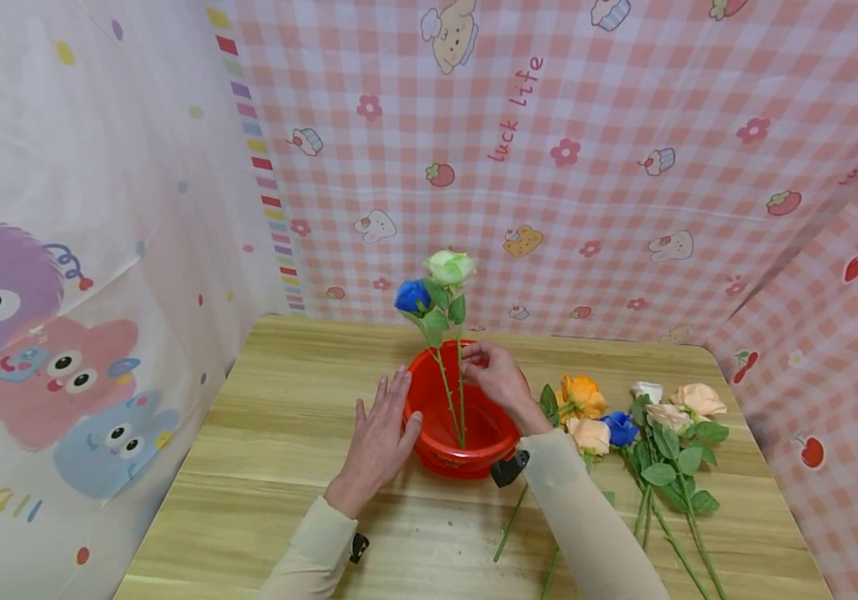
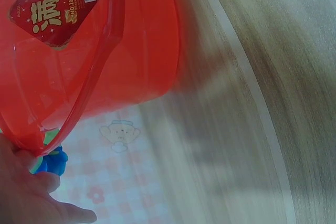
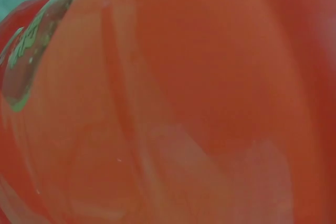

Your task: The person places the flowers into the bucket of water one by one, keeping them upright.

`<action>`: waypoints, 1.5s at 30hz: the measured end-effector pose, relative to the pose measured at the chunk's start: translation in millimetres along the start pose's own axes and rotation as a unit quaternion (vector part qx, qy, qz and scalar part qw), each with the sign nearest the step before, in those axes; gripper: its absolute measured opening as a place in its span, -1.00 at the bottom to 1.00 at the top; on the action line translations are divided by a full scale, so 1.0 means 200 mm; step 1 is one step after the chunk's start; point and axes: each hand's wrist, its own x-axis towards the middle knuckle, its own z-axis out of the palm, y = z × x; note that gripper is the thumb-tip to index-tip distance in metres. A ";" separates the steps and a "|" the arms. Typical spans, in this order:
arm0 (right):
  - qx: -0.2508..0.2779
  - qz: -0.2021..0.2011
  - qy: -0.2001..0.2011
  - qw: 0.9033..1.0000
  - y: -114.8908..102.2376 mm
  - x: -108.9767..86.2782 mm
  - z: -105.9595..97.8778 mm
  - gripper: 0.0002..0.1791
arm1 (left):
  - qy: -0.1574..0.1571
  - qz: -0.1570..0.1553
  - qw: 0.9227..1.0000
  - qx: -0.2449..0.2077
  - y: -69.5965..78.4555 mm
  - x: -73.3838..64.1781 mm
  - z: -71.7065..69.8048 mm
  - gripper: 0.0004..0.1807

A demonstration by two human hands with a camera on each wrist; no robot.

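A red plastic bucket (image 1: 478, 410) stands on the wooden table, its sticker and handle showing in the left wrist view. Two roses rise out of it, a pale green-white rose (image 1: 451, 267) and a blue rose (image 1: 412, 297), with their stem ends down inside. My left hand (image 1: 378, 433) lies with its fingers straight against the bucket's left rim. Reaching over the right rim, my right hand (image 1: 500, 379) has its curled fingertips at the pale rose's stem and pinches it. In the right wrist view the bucket wall (image 3: 184, 93) fills nearly everything, and the fingers are hidden.
Right of the bucket lie several more roses: an orange rose (image 1: 581, 397), a peach rose (image 1: 589, 436), another blue rose (image 1: 620, 428) and a leafy pale bunch (image 1: 699, 399). Their stems point toward the front edge. Small bits lie on the table (image 1: 249, 467). Printed cloth (image 1: 579, 200) hangs behind.
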 end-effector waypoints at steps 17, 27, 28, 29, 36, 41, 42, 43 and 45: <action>-0.069 0.021 -0.020 0.997 -0.01 -0.03 -0.03 -0.69 | -0.001 0.001 1.000 -0.003 0.00 0.00 0.02 -0.29; -0.079 -0.021 0.029 0.996 -0.09 -0.13 -0.10 -0.63 | -0.007 -0.008 1.000 -0.009 0.00 0.01 0.01 -0.27; -0.070 -0.022 0.037 0.997 -0.10 -0.15 -0.11 -0.63 | -0.007 -0.007 1.000 -0.009 0.00 0.01 0.01 -0.28; -0.063 -0.024 0.045 0.997 -0.10 -0.16 -0.12 -0.63 | -0.006 -0.008 1.000 -0.007 0.00 0.01 0.01 -0.28; 0.009 -0.034 0.082 0.996 -0.11 -0.24 -0.19 -0.58 | -0.007 -0.010 1.000 -0.005 0.01 0.01 0.00 -0.27; 0.028 -0.039 0.108 0.993 -0.11 -0.31 -0.25 -0.59 | -0.007 -0.012 1.000 -0.007 0.01 0.01 0.00 -0.28; 0.035 -0.043 0.112 0.992 -0.11 -0.32 -0.26 -0.58 | -0.007 -0.012 1.000 -0.007 0.01 0.01 0.00 -0.28; 0.039 -0.047 0.116 0.991 -0.11 -0.33 -0.27 -0.58 | -0.007 -0.012 1.000 -0.008 0.01 0.01 0.00 -0.28; 0.046 -0.051 0.125 0.990 -0.10 -0.36 -0.28 -0.58 | -0.009 -0.013 1.000 -0.006 0.01 0.01 0.00 -0.28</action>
